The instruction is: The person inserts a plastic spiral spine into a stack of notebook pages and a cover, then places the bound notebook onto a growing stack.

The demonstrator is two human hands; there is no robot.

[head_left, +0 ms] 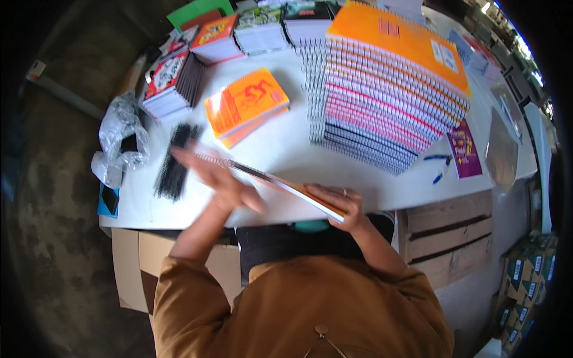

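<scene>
Before the tall spiral-notebook stack [388, 98], clamping a seemingly part-bound notebook [305, 196] between fingers of the right hand [344, 204], with blurred left hand [219, 182] spread and black binding coils [173, 164] unused.

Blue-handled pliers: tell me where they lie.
In the head view, the blue-handled pliers lie toward the right side of the white table, between the tall notebook stack and the purple booklet.
</scene>
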